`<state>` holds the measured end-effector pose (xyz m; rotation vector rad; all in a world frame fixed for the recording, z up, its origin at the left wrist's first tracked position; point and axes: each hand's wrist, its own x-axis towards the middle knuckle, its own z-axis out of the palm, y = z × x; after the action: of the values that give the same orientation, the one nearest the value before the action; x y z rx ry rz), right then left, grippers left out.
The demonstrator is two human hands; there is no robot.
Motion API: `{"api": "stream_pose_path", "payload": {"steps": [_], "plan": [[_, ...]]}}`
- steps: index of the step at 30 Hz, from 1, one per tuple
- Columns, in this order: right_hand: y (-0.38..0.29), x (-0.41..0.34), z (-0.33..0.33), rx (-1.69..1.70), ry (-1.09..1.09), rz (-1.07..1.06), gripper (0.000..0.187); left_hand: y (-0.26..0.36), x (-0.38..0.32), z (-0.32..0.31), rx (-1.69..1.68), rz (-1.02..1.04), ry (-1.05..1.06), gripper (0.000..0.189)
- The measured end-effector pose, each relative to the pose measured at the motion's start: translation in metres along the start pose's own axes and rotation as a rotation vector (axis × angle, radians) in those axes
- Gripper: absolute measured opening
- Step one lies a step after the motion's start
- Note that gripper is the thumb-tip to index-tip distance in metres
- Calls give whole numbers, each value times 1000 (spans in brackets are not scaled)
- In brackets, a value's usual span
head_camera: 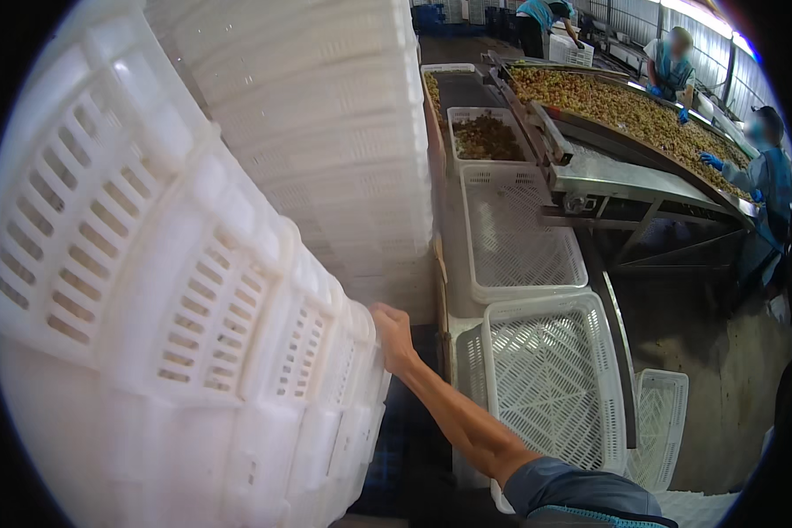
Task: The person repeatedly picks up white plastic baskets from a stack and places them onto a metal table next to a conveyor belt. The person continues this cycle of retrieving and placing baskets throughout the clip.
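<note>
A tall stack of white slotted plastic crates fills the left side of the view, close to the camera. My right hand is closed around the stack's right edge, with the forearm reaching in from the lower right. The fingertips are hidden behind the crates. My left hand is out of view. Right of my arm, a white plastic crate with a lattice bottom lies on a low bench, and another such crate lies beyond it. Further back a white crate holds dark grape bunches.
Another tall stack of white crates stands behind the near one. At upper right, people in blue gloves stand along a metal sorting conveyor heaped with grapes. A further person bends over a crate behind. One crate stands on the floor.
</note>
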<state>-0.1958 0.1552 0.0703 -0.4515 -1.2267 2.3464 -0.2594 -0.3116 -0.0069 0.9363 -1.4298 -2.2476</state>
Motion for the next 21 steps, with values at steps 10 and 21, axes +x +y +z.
{"api": "stream_pose_path", "payload": {"steps": [10,21], "plan": [[216,56,-108,-65,48,177,24,-100,59,-70,-199,-42,46,84],[131,21,-156,-42,165,239,48,152,9,30,103,696,-101,73]]}}
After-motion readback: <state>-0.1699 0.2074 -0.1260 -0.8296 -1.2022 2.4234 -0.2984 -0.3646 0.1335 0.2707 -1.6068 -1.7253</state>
